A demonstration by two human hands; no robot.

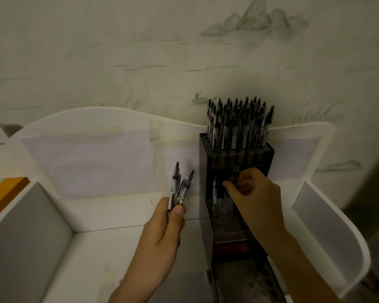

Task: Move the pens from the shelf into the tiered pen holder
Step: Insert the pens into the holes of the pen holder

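Presently left hand fingers gripping two pens, right hand pinching one pen at tiered pen holder.

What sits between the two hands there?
Only bare white shelf and the holder's dark edge lie between left hand and right hand, in the head view.

Dark tiered holder, top tier pen-packed.
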